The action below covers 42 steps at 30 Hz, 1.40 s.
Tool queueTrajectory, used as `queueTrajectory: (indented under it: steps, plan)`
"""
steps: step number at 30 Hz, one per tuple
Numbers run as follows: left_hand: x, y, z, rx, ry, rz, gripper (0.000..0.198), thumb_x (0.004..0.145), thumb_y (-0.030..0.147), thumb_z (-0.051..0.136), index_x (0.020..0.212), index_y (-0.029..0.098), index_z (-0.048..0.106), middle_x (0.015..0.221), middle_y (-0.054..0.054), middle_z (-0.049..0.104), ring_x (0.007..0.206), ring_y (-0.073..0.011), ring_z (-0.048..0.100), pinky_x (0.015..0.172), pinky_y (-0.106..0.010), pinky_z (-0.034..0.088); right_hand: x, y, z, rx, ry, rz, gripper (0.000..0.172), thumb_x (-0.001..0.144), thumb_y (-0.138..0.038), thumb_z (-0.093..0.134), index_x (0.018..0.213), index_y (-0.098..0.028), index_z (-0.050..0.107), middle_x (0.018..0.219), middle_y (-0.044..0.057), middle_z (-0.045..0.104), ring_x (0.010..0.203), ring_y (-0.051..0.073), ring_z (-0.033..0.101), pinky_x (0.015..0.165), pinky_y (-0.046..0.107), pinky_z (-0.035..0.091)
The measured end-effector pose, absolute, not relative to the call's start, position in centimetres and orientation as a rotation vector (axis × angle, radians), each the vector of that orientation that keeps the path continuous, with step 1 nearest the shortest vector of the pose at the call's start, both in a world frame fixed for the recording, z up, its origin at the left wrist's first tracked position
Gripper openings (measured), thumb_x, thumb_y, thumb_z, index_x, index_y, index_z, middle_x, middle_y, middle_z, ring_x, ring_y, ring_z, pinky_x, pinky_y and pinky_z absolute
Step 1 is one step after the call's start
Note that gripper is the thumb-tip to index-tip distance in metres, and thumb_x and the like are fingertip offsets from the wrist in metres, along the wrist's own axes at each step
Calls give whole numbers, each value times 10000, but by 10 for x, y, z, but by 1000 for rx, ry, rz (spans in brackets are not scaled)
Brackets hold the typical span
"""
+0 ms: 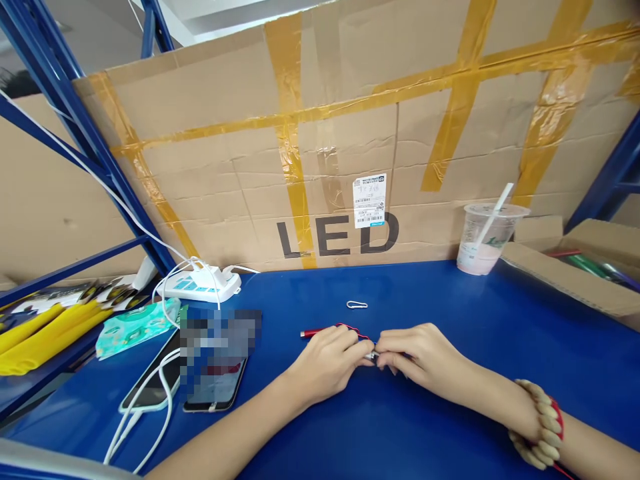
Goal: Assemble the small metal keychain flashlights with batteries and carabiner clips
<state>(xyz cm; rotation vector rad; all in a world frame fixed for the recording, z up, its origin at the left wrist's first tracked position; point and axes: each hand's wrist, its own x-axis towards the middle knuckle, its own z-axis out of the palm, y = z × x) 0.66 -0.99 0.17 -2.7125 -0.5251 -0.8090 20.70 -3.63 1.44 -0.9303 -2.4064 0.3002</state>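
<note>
My left hand (327, 363) is closed in the middle of the blue table, around a slim red stick with a metal end (311, 333) that juts out to the left past the fingers. A thin red cord (356, 329) loops over the knuckles' far side. My right hand (425, 360) meets it from the right, thumb and fingers pinched. Between the two sets of fingertips shows a small silver-and-dark piece (371, 357); its exact kind is hidden by the fingers. Beyond the hands lies a silver carabiner clip (357, 305), apart from both.
Two phones (215, 387) (153, 380) with white cables lie at left, near a teal packet (137, 327) and a white power strip (200, 285). A plastic cup with a straw (483, 240) and an open carton (565, 277) stand at right. A large cardboard box (240, 193) walls the back.
</note>
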Motion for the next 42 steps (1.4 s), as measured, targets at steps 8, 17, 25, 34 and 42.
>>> queueTrajectory:
  steps: [8,17,25,34,42]
  plan:
    - [6,-10,5,-2622,-508,-865,243,946,211,321,904,155,554,662,-5,542,585,-121,463,534,-251,340,194,-42,15,-1230,-2046,1111,342,880,-385,419,633,-179,534,492,-36,545,406,76,514,469,178,408]
    - [7,-11,9,-2660,-549,-970,201,935,214,369,1005,147,545,730,-9,620,603,-129,474,537,-259,364,196,-36,11,-1263,-1985,1014,358,860,-431,454,657,-178,608,477,-39,545,398,70,505,468,179,406]
    - [8,-12,10,-2694,-723,-918,204,921,193,359,929,168,561,731,-15,618,628,-136,513,577,-270,406,200,-33,9,-1262,-1956,436,348,788,-510,557,697,-197,680,569,-5,609,468,85,516,457,192,392]
    - [12,-15,8,-2856,-902,-1034,180,918,202,375,905,184,554,786,-7,641,670,-130,554,630,-253,441,210,-33,11,-985,-2082,-132,236,866,-381,517,835,-248,710,789,3,665,623,80,606,545,170,440]
    - [9,-12,8,-2877,-823,-973,196,933,219,346,940,177,538,743,-9,617,645,-139,523,627,-255,429,211,-36,15,-938,-2105,-162,247,889,-325,487,805,-237,702,778,5,674,642,80,617,567,166,446]
